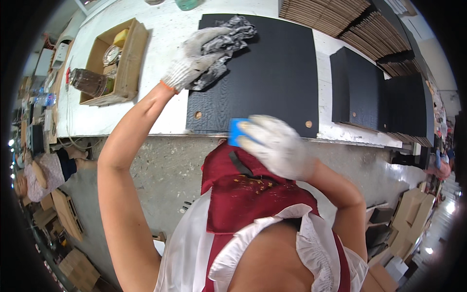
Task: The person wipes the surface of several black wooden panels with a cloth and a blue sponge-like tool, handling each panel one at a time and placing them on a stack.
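A black wood-grained panel with two small round holes along its near edge lies on the white table. My left hand, in a white knit glove with an orange cuff, is closed on a crumpled grey-and-white patterned rag over the panel's left part. My right hand, also gloved and slightly blurred, grips a flat blue block at the panel's near edge, close to my dark red apron. What the block is made of I cannot tell.
An open cardboard box holding a jar and small items stands on the table's left. Stacked black panels and brown corrugated stacks fill the right side. Another person is at the far left, with cartons on the floor.
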A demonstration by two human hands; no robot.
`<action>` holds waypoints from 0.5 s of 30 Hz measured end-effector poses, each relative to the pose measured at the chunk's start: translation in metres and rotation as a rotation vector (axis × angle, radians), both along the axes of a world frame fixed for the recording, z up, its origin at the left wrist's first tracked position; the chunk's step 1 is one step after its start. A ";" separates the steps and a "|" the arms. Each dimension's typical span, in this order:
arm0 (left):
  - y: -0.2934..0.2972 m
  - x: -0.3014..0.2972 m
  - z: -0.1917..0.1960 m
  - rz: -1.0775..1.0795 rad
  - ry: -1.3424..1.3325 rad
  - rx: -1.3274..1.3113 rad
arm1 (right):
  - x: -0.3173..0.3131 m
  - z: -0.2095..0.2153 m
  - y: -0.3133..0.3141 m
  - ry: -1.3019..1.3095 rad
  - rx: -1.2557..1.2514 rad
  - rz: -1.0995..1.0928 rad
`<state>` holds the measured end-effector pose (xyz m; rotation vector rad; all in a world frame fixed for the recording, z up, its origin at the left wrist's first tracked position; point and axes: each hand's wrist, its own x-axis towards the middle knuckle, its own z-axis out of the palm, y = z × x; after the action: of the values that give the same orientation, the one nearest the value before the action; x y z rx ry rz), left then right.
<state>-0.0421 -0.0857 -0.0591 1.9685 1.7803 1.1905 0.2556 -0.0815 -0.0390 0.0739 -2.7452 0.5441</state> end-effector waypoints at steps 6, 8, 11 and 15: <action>0.006 0.007 0.002 0.031 -0.011 -0.064 | 0.148 0.014 0.026 -0.223 0.195 -0.632; 0.007 0.009 0.004 0.034 0.003 -0.081 | 0.156 0.010 0.026 -0.123 0.079 -0.723; 0.006 0.010 0.006 0.086 0.031 -0.101 | 0.131 0.016 0.025 0.035 -0.100 -0.755; 0.007 0.009 0.003 0.102 -0.074 -0.127 | 0.096 0.016 0.041 0.052 -0.017 -0.554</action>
<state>-0.0331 -0.0791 -0.0563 1.7604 1.8886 1.1338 0.3520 -0.0409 -0.0228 -0.6445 -2.5442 0.3965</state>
